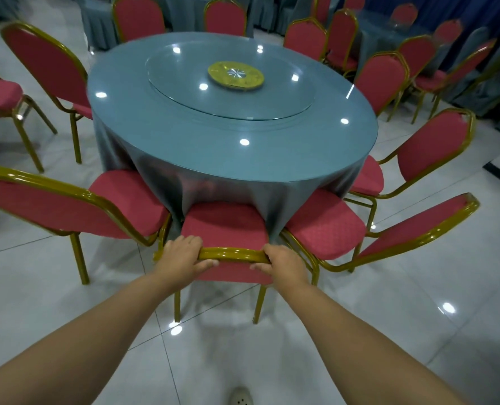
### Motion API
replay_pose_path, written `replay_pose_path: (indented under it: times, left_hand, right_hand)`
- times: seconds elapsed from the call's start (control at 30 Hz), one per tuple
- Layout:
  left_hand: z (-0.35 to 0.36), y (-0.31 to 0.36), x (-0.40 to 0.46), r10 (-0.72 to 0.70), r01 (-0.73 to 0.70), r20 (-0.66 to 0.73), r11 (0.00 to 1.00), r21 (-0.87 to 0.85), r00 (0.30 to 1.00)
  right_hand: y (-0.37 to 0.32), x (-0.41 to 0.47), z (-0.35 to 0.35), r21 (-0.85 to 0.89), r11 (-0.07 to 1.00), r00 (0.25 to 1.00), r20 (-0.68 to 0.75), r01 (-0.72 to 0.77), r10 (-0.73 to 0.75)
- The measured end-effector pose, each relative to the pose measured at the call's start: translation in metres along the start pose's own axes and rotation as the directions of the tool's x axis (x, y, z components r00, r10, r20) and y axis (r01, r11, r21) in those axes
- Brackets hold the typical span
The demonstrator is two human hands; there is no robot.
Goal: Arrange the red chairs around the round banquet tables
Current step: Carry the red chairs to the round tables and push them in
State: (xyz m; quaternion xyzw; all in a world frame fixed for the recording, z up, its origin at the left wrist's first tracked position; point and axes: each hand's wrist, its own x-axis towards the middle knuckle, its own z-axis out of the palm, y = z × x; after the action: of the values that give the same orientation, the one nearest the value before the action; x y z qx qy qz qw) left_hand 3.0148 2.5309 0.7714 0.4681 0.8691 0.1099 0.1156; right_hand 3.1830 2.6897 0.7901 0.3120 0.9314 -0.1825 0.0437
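Both hands, left hand (181, 255) and right hand (284, 263), gripping red chair (225, 226) top rail at round table (231, 112).

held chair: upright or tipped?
Upright: both visible legs of the chair stand on the floor; left hand, right hand grip its top rail.

Your nearest red chair (224, 226), gold-framed, stands upright with its seat front touching the drape of the round banquet table (231, 141). More red chairs ring the table, backs outward.
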Motion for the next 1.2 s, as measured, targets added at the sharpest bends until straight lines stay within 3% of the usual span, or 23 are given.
replay_pose_path:
  times: [0.27, 0.53, 0.9, 1.2]
  left_hand:
    - [0.005, 0.002, 0.002, 0.028, -0.027, 0.050, 0.999, -0.023, 0.998]
    - [-0.006, 0.011, -0.007, 0.029, -0.031, 0.036, 0.998, 0.054, 0.999]
    - [-0.015, 0.009, -0.007, 0.001, -0.010, 0.065, 0.989, 0.147, 0.998]
    - [-0.017, 0.012, -0.009, -0.113, 0.112, 0.050, 0.994, 0.018, 0.992]
  right_hand:
    - [0.004, -0.011, -0.006, -0.006, 1.000, 1.000, 0.028, 0.005, -0.005]
    - [0.006, -0.018, -0.013, 0.195, 0.981, 0.994, 0.106, -0.001, -0.020]
    - [0.005, -0.004, -0.003, 0.116, 0.987, 0.988, 0.093, 0.114, -0.125]
    - [0.007, 0.007, -0.005, 0.139, 0.983, 0.983, 0.119, 0.120, -0.137]
